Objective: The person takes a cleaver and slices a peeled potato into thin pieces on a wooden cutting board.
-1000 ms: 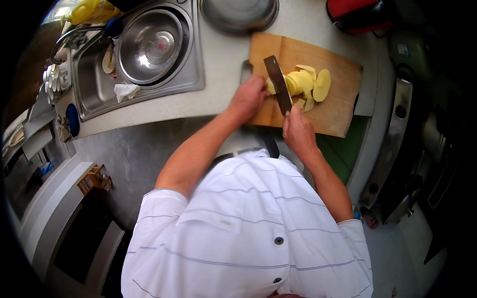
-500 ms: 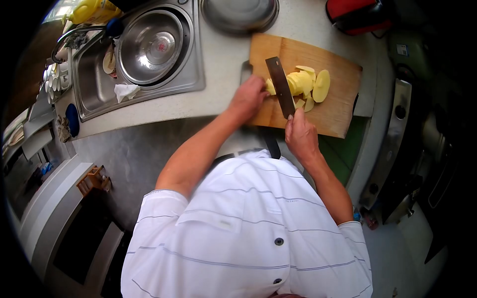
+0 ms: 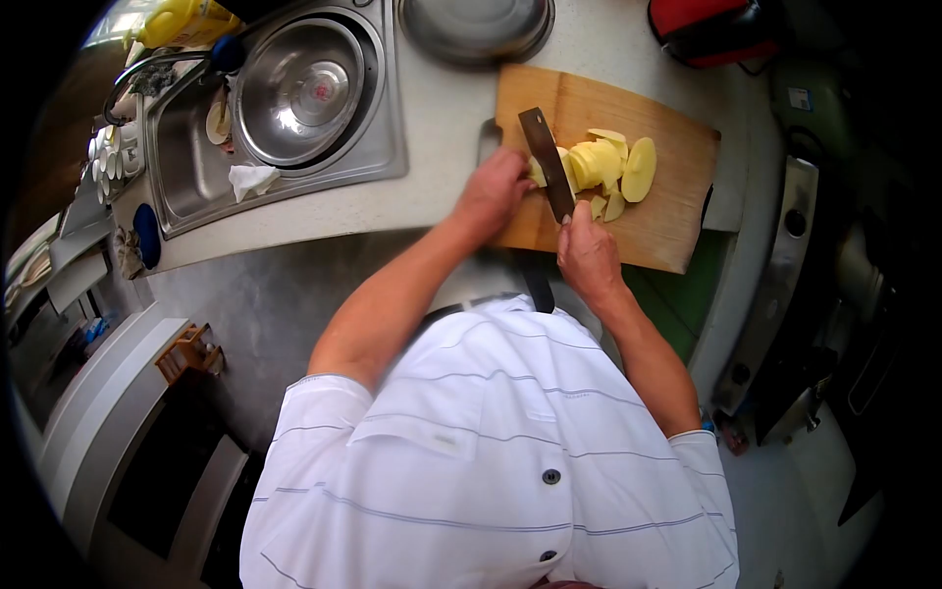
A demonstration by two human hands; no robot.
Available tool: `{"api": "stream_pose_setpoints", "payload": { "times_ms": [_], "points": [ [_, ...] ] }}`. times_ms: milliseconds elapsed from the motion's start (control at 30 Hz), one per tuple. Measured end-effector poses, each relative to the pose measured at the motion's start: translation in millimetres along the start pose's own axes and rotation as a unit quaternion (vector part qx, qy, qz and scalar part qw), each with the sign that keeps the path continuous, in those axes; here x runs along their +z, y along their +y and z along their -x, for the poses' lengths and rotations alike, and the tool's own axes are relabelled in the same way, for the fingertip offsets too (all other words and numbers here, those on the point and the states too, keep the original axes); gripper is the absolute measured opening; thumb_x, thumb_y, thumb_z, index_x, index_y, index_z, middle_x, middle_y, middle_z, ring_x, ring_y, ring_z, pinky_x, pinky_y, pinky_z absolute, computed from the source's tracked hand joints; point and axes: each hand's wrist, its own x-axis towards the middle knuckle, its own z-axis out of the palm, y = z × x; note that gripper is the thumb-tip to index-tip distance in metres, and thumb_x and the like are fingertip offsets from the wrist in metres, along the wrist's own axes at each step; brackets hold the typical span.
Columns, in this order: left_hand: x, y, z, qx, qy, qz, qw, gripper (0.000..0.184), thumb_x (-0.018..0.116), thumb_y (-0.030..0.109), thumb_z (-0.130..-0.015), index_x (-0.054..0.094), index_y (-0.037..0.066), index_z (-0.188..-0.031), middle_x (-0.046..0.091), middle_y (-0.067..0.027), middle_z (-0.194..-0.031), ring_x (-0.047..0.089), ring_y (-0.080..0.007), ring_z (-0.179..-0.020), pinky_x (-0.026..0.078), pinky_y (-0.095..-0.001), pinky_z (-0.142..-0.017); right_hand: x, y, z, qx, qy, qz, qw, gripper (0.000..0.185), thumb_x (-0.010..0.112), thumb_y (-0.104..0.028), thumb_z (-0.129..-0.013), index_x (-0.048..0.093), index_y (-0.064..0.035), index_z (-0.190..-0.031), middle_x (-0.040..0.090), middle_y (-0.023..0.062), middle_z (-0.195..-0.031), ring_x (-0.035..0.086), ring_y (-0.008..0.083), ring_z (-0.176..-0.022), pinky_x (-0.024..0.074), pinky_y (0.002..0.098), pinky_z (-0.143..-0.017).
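A wooden cutting board (image 3: 648,231) lies on the counter in front of me. My right hand (image 3: 591,253) is closed on the handle of a cleaver (image 3: 548,162), whose dark blade points away from me. Pressed against the blade's left side, the uncut end of a peeled potato (image 3: 536,173) is held by the bent fingers of my left hand (image 3: 496,191). Right of the blade, several pale yellow potato slices (image 3: 595,165) lean in an overlapping row. One larger oval slice (image 3: 639,170) rests at the right end of them. The cleaver's lower edge is hidden.
Left of the board is a steel sink (image 3: 182,182) with a metal basin (image 3: 294,93) and a crumpled white cloth (image 3: 252,181). A round metal pan or lid (image 3: 476,29) stands behind the board. A red and black appliance (image 3: 711,29) sits at the back right.
The cleaver and my right hand have shifted slightly left, toward my left hand, and the blade stands more edge-on. My left hand keeps its grip on the potato.
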Motion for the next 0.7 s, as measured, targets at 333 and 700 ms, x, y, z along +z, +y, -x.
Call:
{"api": "stream_pose_setpoints", "payload": {
  "times_ms": [333, 700],
  "points": [
    [0.8, 0.2, 0.1, -0.006, 0.005, 0.006, 1.0, 0.026, 0.08, 0.002, -0.082, 0.063, -0.001, -0.101, 0.065, -0.0154, -0.108, 0.066, -0.0363, -0.098, 0.056, -0.0414, -0.083, -23.4, -11.8, 13.3, 0.016, -0.012, 0.027, 0.999, 0.015, 0.058, -0.009, -0.099, 0.046, -0.0006, -0.102, 0.062, 0.0253, -0.064, 0.063, 0.0501, -0.061, 0.0503, 0.0593, -0.057],
    [1.5, -0.1, -1.6, -0.001, 0.009, 0.006, 1.0, 0.026, 0.08, 0.002, -0.082, 0.063, -0.001, -0.1, 0.065, -0.0154, -0.108, 0.066, -0.0359, -0.098, 0.057, -0.0407, -0.083, -21.8, -10.6, 16.9, 0.015, -0.013, 0.03, 0.999, 0.014, 0.058, -0.009, -0.099, 0.047, -0.001, -0.102, 0.062, 0.0251, -0.064, 0.063, 0.049, -0.06, 0.0501, 0.0592, -0.055]
  ]
}}
